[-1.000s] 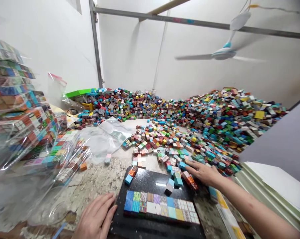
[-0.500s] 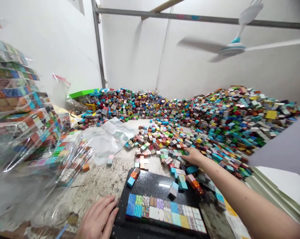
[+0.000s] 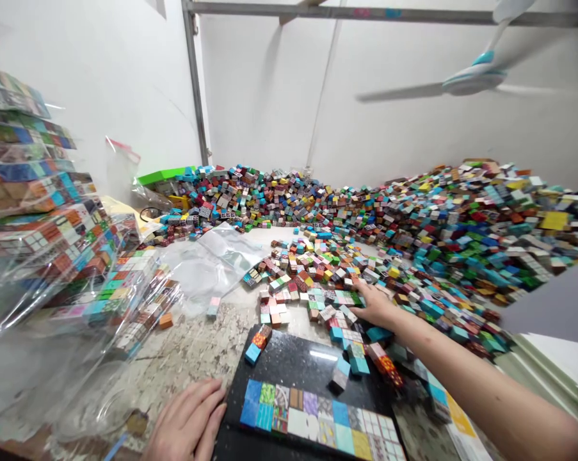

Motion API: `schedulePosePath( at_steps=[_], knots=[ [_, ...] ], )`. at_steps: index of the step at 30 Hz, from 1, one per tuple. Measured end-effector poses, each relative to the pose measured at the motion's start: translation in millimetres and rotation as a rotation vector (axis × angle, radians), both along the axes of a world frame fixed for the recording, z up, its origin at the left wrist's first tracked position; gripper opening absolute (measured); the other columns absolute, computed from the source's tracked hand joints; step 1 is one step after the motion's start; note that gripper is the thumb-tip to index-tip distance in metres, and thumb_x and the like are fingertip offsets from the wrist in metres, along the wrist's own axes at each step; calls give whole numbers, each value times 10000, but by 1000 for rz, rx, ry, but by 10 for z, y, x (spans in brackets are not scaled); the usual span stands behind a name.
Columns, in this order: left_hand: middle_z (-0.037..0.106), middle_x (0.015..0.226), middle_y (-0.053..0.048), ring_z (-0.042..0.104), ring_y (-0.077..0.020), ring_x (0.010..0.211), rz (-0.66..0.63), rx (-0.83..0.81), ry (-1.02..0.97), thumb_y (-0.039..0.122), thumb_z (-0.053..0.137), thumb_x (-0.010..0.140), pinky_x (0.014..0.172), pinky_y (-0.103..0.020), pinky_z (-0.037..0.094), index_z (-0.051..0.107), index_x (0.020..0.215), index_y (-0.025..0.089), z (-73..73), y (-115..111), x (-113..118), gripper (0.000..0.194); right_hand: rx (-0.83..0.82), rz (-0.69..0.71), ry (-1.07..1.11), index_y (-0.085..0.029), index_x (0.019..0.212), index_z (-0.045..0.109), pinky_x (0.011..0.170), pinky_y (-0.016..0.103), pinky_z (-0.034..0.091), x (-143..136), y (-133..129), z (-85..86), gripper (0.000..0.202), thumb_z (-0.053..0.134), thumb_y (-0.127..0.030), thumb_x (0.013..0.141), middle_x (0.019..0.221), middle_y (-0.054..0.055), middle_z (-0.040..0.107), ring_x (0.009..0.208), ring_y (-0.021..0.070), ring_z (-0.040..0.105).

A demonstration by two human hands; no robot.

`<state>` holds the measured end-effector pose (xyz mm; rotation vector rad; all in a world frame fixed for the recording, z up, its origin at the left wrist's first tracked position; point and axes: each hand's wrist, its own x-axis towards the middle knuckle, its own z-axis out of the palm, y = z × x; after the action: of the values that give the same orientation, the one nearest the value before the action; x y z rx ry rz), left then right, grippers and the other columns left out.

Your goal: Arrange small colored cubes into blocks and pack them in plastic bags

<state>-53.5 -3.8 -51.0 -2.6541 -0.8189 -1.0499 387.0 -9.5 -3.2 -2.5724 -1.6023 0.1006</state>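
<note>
My left hand [image 3: 187,419] lies flat on the worn table at the left edge of a black speckled board [image 3: 296,355], its fingers stretched out and holding nothing. On that board sits a two-row block of printed cubes [image 3: 320,419] in many patterns. My right hand [image 3: 375,306] reaches past the board into the loose cubes. Its thumb and fingers are apart around the end of a short row of green and pale cubes [image 3: 334,298]; whether they touch it I cannot make out. A grey and light-blue piece [image 3: 339,374] and an orange and blue piece [image 3: 258,344] also lie on the board.
Heaped printed cubes [image 3: 481,224] run along the back wall and right side. Clear plastic bags of stacked cubes [image 3: 68,237] stand at left. An empty-looking plastic bag [image 3: 207,262] lies mid-table. White sheets [image 3: 557,365] are at right, and a fan [image 3: 475,80] spins above.
My head view has shifted slightly. My right hand's thumb and fingers look more spread beside the green cubes. My left hand stays resting by the board.
</note>
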Motion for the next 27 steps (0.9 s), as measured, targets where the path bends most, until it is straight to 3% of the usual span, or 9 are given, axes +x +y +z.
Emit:
schedulePosePath(
  at_steps=[7, 14, 27],
  knots=[
    [677, 1002, -12, 634, -164, 899, 10, 3, 32, 345, 431, 869, 761, -263, 525, 609, 993, 227, 16, 2, 21, 248, -100, 98, 17, -174, 1173, 483, 786, 307, 430, -94, 3, 45, 544, 587, -381, 681, 1117, 107, 587, 967, 240, 558],
    [678, 996, -11, 634, -161, 890, 22, 5, 47, 362, 421, 873, 746, -261, 525, 609, 989, 225, 44, -9, 28, 260, -124, 121, -53, -312, 1221, 484, 897, 453, 321, -283, 55, 51, 483, 507, -423, 751, 1175, 88, 526, 1090, 293, 468],
    [676, 989, -21, 631, -158, 893, 15, -16, 31, 344, 433, 871, 755, -250, 516, 617, 975, 217, 49, -9, 32, 246, -140, 68, -63, -340, 1203, 511, 798, 379, 381, -387, 116, 62, 443, 525, -434, 771, 1016, 98, 540, 983, 281, 511]
  ],
)
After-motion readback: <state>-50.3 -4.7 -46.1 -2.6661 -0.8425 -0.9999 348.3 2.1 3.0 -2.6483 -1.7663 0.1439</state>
